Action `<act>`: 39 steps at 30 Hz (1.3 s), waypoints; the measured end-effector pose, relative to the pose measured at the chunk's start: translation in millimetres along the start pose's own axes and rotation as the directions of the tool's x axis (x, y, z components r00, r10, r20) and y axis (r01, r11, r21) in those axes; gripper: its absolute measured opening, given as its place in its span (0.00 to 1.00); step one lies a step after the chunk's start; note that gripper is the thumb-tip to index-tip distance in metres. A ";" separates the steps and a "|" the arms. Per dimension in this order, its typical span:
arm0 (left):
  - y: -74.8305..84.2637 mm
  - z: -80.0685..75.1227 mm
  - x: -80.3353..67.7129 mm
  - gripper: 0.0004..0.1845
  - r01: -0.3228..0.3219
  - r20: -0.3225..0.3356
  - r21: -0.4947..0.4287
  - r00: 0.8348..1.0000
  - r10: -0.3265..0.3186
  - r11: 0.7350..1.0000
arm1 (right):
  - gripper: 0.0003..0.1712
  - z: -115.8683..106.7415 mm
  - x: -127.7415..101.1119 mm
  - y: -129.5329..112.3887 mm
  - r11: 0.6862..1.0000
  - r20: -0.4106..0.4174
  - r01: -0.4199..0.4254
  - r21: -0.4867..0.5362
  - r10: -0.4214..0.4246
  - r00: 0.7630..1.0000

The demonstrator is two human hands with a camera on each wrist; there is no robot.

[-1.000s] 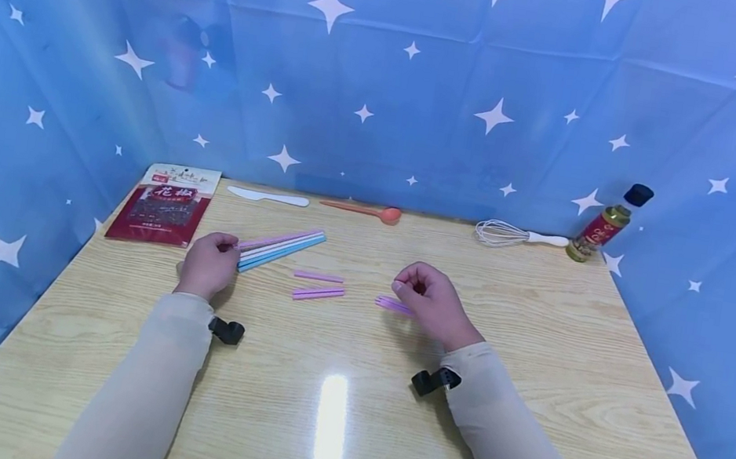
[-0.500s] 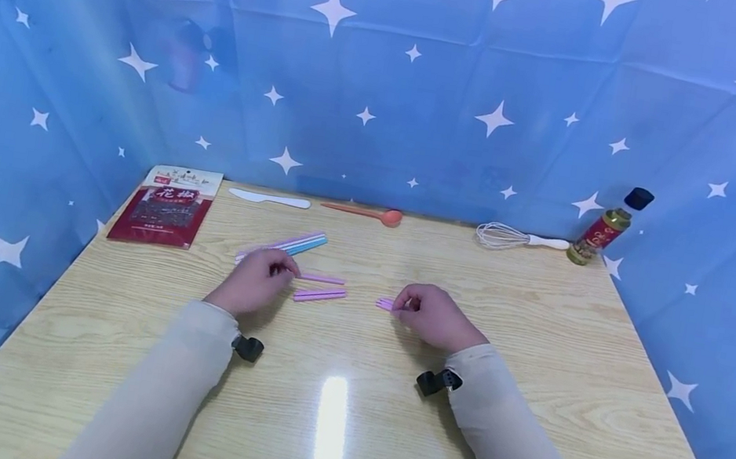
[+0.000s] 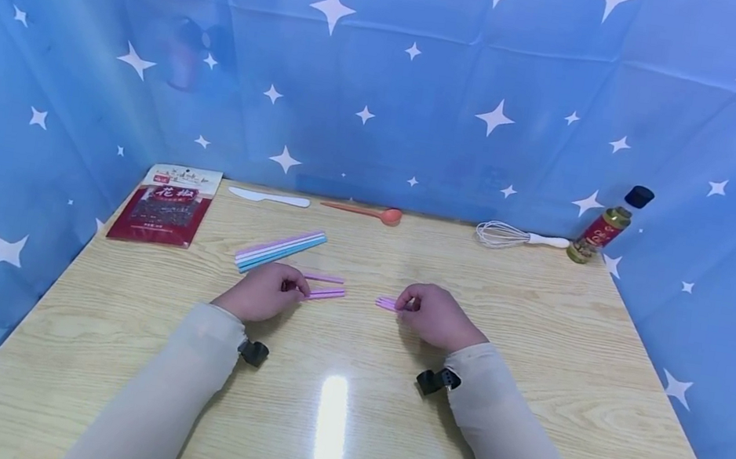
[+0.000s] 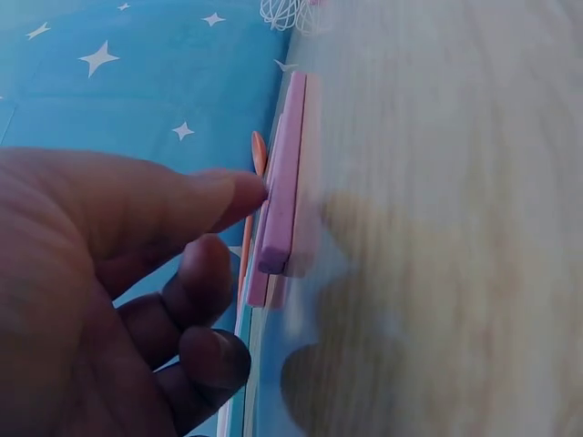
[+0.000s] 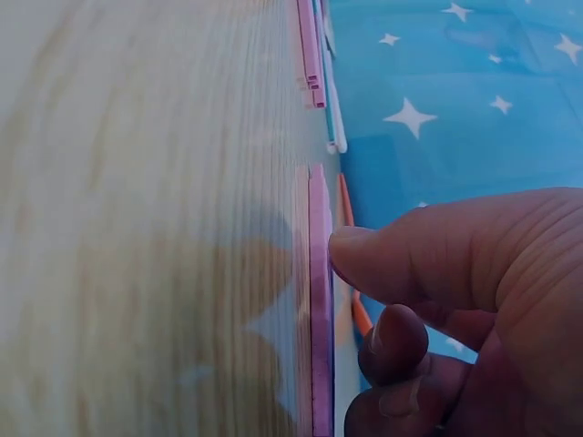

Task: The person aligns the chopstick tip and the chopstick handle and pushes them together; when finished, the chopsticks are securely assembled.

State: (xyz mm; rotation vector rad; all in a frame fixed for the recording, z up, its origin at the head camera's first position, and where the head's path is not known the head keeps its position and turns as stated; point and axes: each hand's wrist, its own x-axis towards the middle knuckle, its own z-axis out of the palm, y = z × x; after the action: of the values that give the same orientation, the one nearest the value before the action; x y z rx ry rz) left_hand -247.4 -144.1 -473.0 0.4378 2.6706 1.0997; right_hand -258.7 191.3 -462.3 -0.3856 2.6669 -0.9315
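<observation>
My left hand (image 3: pixel 258 292) reaches down at the left end of two short pink-lilac sticks (image 3: pixel 330 293) lying side by side. Another short stick (image 3: pixel 330 279) lies just behind them, partly hidden by the fingers. In the left wrist view the thumb and fingertips come right at the upper side of a square-edged pink stick (image 4: pixel 287 173), the other fingers loosely bent. My right hand (image 3: pixel 433 317) is over a second group of short pink sticks (image 3: pixel 385 303), covering their right ends. The right wrist view shows its thumb tip against the upper side of a pink stick (image 5: pixel 319 300).
Several long purple, white and blue sticks (image 3: pixel 281 251) lie slanted behind the left hand. Along the back edge are a red spice packet (image 3: pixel 159 214), a white knife (image 3: pixel 269 197), an orange spoon (image 3: pixel 390 217), a whisk (image 3: pixel 503 235) and an oil bottle (image 3: pixel 599 234).
My left hand has left the long sticks and moved right and nearer, to the short pink pair. The right hand has lowered slightly onto its group of pink sticks.
</observation>
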 end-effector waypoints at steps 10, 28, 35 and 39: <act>1.1 0.4 -0.7 0.02 0.034 0.034 0.049 0.999 -0.036 0.998 | 0.04 0.1 -0.7 -2.0 1.000 -0.013 -0.011 -0.026 0.010 1.000; 1.7 2.4 2.7 0.02 -0.035 -0.017 -0.128 0.999 0.033 0.991 | 0.04 1.2 -0.5 -2.8 0.994 -0.010 -0.037 -0.098 0.037 0.999; 4.7 5.9 1.1 0.02 -0.083 -0.060 -0.209 0.996 0.072 0.974 | 0.05 1.4 -2.4 -9.4 0.991 -0.035 0.037 -0.125 -0.042 0.999; 6.9 6.4 0.3 0.02 -0.121 -0.103 -0.239 0.990 0.099 0.964 | 0.03 -0.3 -4.5 -15.4 0.990 -0.107 0.128 0.054 -0.122 0.987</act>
State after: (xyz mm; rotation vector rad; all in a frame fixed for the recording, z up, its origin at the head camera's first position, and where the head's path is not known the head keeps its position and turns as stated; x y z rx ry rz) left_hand -244.4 -135.2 -472.6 0.5055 2.5645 1.4936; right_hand -252.3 181.4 -451.4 -0.5094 2.7259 -1.0950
